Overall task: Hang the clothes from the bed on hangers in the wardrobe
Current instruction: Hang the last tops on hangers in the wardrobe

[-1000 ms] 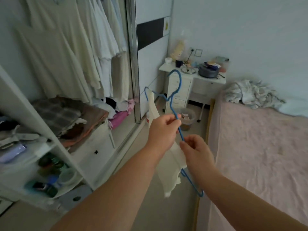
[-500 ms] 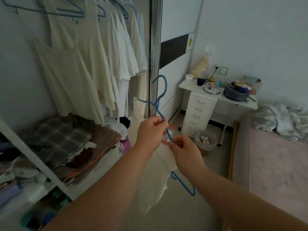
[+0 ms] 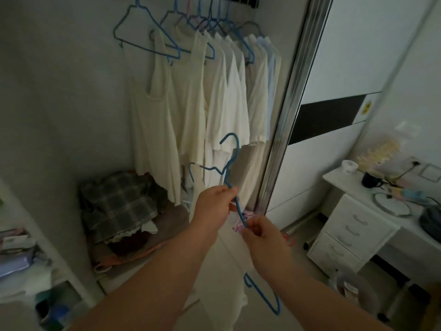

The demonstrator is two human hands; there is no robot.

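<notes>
Hanger (image 3: 235,161) before crowded hanging shirts (image 3: 222,103)

view tilted up to wardrobe rail (image 3: 236,1) | bed out of frame | hanger (image 3: 235,177) raised

Dim, soft overall; brighter at right; wide-angle bend at edges.

Shirts (image 3: 222,101) hang in the wardrobe (image 3: 59,91), above folded clothes (image 3: 119,206). A drawer unit (image 3: 353,230) stands right of the sliding door (image 3: 334,68).
</notes>
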